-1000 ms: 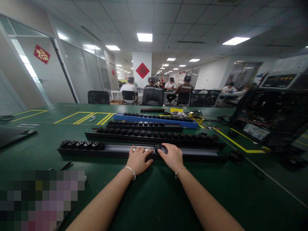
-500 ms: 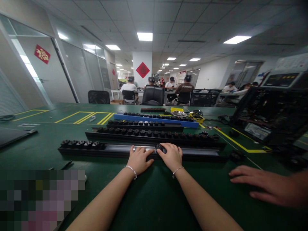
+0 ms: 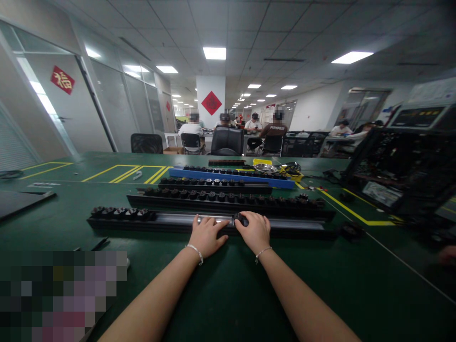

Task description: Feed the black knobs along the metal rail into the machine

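Observation:
The nearest long black rail [image 3: 299, 232] lies across the green table, with several small black parts [image 3: 121, 213] in a row at its left end and a bright metallic strip along its channel. My left hand [image 3: 207, 235] rests on the rail's middle, fingers spread, the index finger reaching right. Close beside it, my right hand [image 3: 254, 230] has thumb and fingers around a small black part [image 3: 241, 219] on the rail. Behind lie another black rail with parts [image 3: 221, 202], a shorter one [image 3: 256, 189] and a blue rail [image 3: 228, 177].
A small dark part [image 3: 351, 231] lies off the rail's right end. An opened black machine [image 3: 402, 166] stands at the right. A yellow tray [image 3: 261, 162], a metal dish and cables are at the back. Part of another person's hand shows at the right edge.
The other person's hand has moved away to the right, almost out of view. My own hands have hardly moved.

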A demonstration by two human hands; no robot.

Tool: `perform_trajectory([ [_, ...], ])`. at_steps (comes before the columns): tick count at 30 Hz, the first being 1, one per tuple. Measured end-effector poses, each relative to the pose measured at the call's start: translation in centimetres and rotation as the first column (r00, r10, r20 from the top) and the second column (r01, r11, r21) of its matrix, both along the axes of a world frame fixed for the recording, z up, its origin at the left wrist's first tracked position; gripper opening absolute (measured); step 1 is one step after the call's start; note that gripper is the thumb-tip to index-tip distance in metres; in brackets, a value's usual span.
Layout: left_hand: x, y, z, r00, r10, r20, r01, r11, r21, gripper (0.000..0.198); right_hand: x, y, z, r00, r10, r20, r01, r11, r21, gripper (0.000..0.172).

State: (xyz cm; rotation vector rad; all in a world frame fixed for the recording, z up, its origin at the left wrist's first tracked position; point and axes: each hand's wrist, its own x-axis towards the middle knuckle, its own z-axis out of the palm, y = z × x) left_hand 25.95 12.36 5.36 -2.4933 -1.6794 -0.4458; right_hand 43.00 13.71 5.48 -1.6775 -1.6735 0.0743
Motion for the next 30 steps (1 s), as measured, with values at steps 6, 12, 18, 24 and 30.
perform_trajectory([
  [6,0.08,-0.04,0.13,1.000,0.006,0.007,-0.006,1.000,-0.018,0.046,0.06,0.02,-0.02,1.000,-0.006,-0.004,0.006,1.000,0.001,0.027],
  [12,0.15,-0.16,0.32,1.000,0.017,0.006,-0.016,0.999,-0.035,0.046,0.23,0.02,0.09,0.999,-0.030,0.018,0.030,1.000,0.009,0.027],
  [18,0.15,-0.16,0.36,1.000,0.009,0.014,-0.009,1.000,-0.029,0.045,0.42,0.16,-0.20,0.999,-0.034,0.019,0.033,0.999,0.029,0.027],
  [24,0.10,-0.16,0.29,1.000,0.012,0.005,-0.012,1.000,-0.028,0.045,0.68,0.35,-0.49,0.998,-0.052,0.041,0.050,0.998,0.044,0.028],
  [30,0.06,-0.08,0.07,1.000,0.014,0.006,-0.014,1.000,-0.017,0.045,0.80,0.27,-0.56,0.996,-0.070,0.057,0.067,0.996,0.055,0.028],
])
